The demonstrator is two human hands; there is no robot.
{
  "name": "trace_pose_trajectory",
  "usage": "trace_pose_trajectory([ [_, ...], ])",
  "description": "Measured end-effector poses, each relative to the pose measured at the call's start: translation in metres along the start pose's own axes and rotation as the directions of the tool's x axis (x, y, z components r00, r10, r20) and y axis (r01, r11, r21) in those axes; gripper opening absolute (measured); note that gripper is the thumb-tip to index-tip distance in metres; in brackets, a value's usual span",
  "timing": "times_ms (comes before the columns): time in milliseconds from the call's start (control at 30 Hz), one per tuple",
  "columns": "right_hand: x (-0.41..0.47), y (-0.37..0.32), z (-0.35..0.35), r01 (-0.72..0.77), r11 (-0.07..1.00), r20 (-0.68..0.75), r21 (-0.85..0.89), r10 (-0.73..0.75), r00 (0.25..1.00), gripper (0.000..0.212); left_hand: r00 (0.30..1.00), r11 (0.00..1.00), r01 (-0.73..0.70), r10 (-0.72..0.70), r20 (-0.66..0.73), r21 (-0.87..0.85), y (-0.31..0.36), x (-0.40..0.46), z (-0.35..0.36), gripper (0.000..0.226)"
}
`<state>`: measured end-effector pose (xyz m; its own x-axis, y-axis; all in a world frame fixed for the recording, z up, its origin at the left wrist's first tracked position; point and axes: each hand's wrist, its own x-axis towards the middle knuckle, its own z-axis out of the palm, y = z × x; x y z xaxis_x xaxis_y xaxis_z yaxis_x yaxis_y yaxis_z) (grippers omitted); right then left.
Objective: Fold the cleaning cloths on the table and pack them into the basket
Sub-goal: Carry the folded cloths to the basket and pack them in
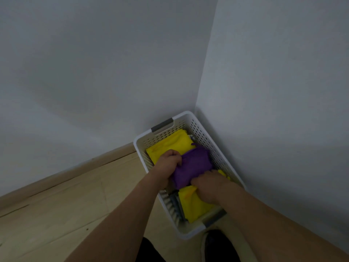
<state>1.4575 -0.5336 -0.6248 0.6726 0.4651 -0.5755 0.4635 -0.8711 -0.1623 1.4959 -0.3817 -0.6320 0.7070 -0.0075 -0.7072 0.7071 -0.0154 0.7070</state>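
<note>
Both hands grip the folded purple cloth (192,165) inside the basket (200,127) — left hand (168,161) curled on its left edge, right hand (205,184) on its near end — above yellow cloths (170,142), its length running along the basket.

Dim, flat, cool-toned lighting; source not visible; soft shadows across both walls (113,63); no glare; mild overall softness; wide-angle bending toward the edges; forearms slightly blurred.

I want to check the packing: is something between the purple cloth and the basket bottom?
Yes. Yellow cloths already lie in the basket beneath the purple cloth, which both hands, left and right, grip.
</note>
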Motion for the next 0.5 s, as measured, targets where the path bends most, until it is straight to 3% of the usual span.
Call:
trace_pose_trajectory([
  [267,0.004,-0.002,-0.004,-0.012,0.998,0.131,0.057,0.005,0.991,0.025,1.0,0.998,0.024,-0.025,-0.016,-0.055,-0.002,-0.006,0.003,0.025],
  [433,0.004,0.005,0.0,-0.008,0.994,0.049,0.105,0.002,0.999,0.024,0.997,0.996,0.083,-0.083,-0.005,-0.012,0.003,0.0,0.001,0.023],
  [500,0.003,0.007,0.005,-0.004,0.993,0.043,0.121,-0.001,0.999,0.024,0.997,0.994,0.07,-0.068,-0.027,0.078,0.003,0.004,-0.002,0.02],
])
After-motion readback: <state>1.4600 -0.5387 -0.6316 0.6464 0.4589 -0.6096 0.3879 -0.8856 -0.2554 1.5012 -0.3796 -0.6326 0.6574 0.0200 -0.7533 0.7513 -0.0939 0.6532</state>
